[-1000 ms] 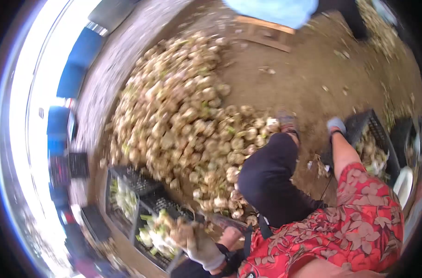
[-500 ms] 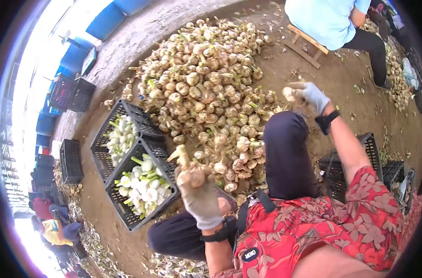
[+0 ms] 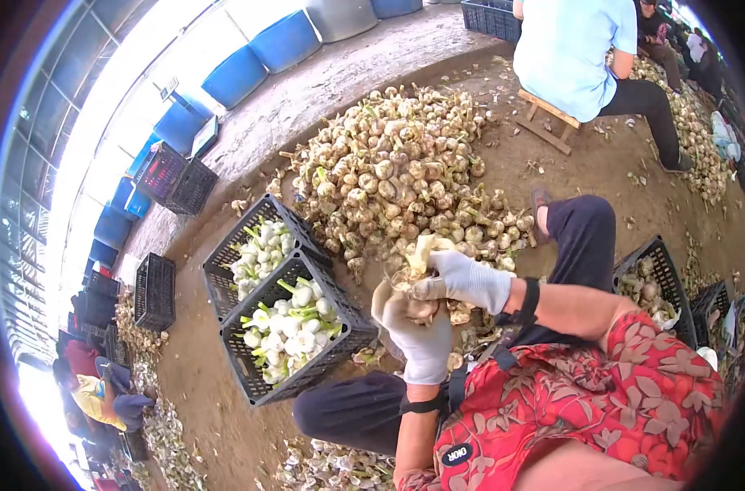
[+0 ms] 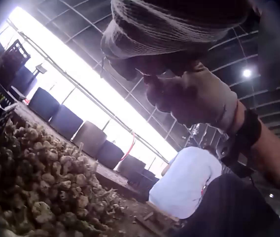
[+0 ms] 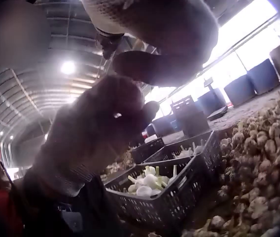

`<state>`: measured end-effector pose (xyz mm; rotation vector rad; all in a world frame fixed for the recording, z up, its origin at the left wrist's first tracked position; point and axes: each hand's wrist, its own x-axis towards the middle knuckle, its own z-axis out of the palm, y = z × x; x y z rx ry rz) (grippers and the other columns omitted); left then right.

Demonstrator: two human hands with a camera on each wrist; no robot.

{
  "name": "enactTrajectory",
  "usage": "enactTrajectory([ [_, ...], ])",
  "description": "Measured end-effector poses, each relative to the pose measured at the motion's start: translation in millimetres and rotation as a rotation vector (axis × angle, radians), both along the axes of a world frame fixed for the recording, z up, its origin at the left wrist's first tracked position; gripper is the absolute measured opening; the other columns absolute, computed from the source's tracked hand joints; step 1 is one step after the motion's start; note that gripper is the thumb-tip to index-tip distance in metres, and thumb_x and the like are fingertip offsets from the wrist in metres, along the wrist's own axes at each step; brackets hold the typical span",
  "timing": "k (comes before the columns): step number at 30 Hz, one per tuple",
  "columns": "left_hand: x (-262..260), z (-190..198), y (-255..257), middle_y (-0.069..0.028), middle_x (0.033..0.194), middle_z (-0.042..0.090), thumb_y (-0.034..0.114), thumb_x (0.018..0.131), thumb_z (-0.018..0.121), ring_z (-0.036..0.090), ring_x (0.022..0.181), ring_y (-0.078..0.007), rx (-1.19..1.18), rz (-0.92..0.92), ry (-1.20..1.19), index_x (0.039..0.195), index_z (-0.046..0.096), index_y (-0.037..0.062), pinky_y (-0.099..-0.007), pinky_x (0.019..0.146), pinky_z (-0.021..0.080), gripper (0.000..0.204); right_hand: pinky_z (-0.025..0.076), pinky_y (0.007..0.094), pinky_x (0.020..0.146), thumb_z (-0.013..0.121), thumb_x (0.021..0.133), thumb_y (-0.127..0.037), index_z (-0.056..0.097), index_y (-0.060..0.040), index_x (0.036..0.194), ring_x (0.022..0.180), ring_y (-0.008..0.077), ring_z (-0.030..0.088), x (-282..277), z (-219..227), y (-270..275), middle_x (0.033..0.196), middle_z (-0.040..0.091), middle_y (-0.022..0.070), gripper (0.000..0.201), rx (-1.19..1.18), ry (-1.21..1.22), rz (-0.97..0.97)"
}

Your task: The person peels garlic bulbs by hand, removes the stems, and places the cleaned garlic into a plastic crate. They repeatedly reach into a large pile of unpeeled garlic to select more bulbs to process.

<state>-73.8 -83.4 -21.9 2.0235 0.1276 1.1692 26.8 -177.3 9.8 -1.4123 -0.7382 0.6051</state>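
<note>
Husked garlic bulb (image 3: 416, 274) between gloved hands

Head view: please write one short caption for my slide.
Two gloved hands hold a garlic bulb beside crates of peeled garlic.

Hemmed in by crates and the heap

The garlic pile (image 3: 397, 176) blocks the front, two filled black crates (image 3: 295, 331) the left, another crate (image 3: 655, 274) the right; bare dirt floor (image 3: 196, 385) opens beyond the crates, leftward.

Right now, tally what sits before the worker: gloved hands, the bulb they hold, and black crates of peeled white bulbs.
Gloved hands: 2, left hand and right hand
Held garlic bulb: 1
Filled crates: 2, near crate and far crate
Total: 5
</note>
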Motion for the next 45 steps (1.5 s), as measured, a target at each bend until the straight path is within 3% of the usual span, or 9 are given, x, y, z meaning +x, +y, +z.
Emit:
enactTrajectory([
  [8, -12.3, -39.7, -5.6, -0.0181, 0.124, 0.040, -0.005, 0.062, 0.078, 0.045, 0.114, -0.0351, 0.054, 0.029, 0.180, 0.121, 0.035, 0.0093, -0.0435, 0.097, 0.038, 0.074, 0.045, 0.0274, 0.088, 0.067, 0.089, -0.031, 0.064, -0.0013, 0.112, 0.096, 0.0113, 0.055, -0.4, -21.3, -10.1, 0.103, 0.063, 0.0042, 0.038, -0.167, 0.220, 0.114],
  [10, -13.6, -47.4, -7.4, -0.0180, 0.123, 0.040, -0.002, 0.063, 0.080, 0.044, 0.114, -0.0352, 0.034, 0.020, 0.228, 0.119, 0.036, 0.0086, -0.0437, 0.097, 0.038, 0.072, 0.048, 0.0269, 0.080, 0.068, 0.088, -0.038, 0.062, -0.0007, 0.110, 0.091, 0.0099, 0.057, 4.1, -42.7, -11.7, 0.098, 0.065, 0.0035, 0.044, -0.126, 0.254, 0.142],
  [21, 16.2, -66.0, -30.3, -0.0190, 0.119, 0.043, -0.001, 0.064, 0.079, 0.044, 0.112, -0.0382, 0.038, -0.083, 0.304, 0.118, 0.038, 0.0060, -0.0458, 0.098, 0.036, 0.069, 0.047, 0.0268, 0.076, 0.069, 0.087, -0.043, 0.066, -0.0019, 0.101, 0.085, 0.0091, 0.057, 20.4, -99.5, -43.2, 0.090, 0.066, 0.0008, 0.044, -0.050, 0.632, 0.058],
  [28, 20.1, -72.3, -35.1, -0.0183, 0.119, 0.043, 0.004, 0.068, 0.081, 0.044, 0.113, -0.0341, -0.092, 0.009, 0.356, 0.117, 0.037, 0.0034, -0.0430, 0.099, 0.035, 0.066, 0.047, 0.0273, 0.070, 0.071, 0.083, -0.047, 0.069, 0.0009, 0.098, 0.078, 0.0096, 0.058, 23.7, -68.0, -51.5, 0.086, 0.068, 0.0040, 0.050, -0.193, 0.500, 0.025],
  [29, 19.0, -69.4, -36.9, -0.0127, 0.118, 0.042, 0.003, 0.068, 0.079, 0.044, 0.113, -0.0257, -0.050, 0.008, 0.353, 0.118, 0.037, 0.0052, -0.0381, 0.102, 0.034, 0.065, 0.047, 0.0266, 0.069, 0.071, 0.086, -0.039, 0.069, 0.0016, 0.103, 0.078, 0.0079, 0.057, 22.6, -87.4, -45.3, 0.088, 0.068, 0.0038, 0.044, -0.218, 0.395, 0.011],
  [32, 15.3, -76.8, -39.7, -0.0099, 0.120, 0.041, 0.001, 0.071, 0.076, 0.042, 0.114, -0.0221, -0.295, -0.040, 0.350, 0.122, 0.035, 0.0058, -0.0367, 0.103, 0.034, 0.066, 0.048, 0.0257, 0.067, 0.069, 0.088, -0.029, 0.068, 0.0020, 0.107, 0.077, 0.0072, 0.058, 15.3, -111.5, -44.5, 0.089, 0.069, 0.0033, 0.036, -0.036, 0.496, 0.000],
  [36, 6.7, -73.3, -35.1, -0.0099, 0.122, 0.039, 0.000, 0.074, 0.071, 0.042, 0.113, -0.0209, -0.617, -0.129, 0.383, 0.127, 0.032, 0.0046, -0.0372, 0.103, 0.035, 0.067, 0.049, 0.0240, 0.062, 0.065, 0.091, -0.021, 0.063, 0.0028, 0.117, 0.074, 0.0069, 0.059, 14.5, -123.1, -49.1, 0.089, 0.068, 0.0034, 0.035, -0.076, 0.449, 0.030],
  [42, 7.0, -72.0, -31.7, -0.0141, 0.121, 0.041, -0.004, 0.071, 0.069, 0.046, 0.110, -0.0219, -0.149, -0.053, 0.348, 0.128, 0.030, 0.0029, -0.0370, 0.100, 0.039, 0.070, 0.047, 0.0288, 0.070, 0.076, 0.081, -0.033, 0.069, -0.0001, 0.101, 0.079, 0.0090, 0.057, 15.0, -68.2, -47.4, 0.085, 0.068, 0.0020, 0.039, -0.126, 0.299, -0.025],
  [45, 4.7, -77.5, -35.5, -0.0129, 0.115, 0.045, -0.008, 0.073, 0.066, 0.050, 0.101, -0.0193, -0.324, -0.059, 0.365, 0.127, 0.031, 0.0050, -0.0338, 0.089, 0.046, 0.066, 0.048, 0.0271, 0.073, 0.074, 0.084, -0.021, 0.070, 0.0000, 0.098, 0.080, 0.0078, 0.057, 9.0, -83.9, -43.7, 0.086, 0.070, 0.0033, 0.025, -0.007, 0.379, -0.035],
])
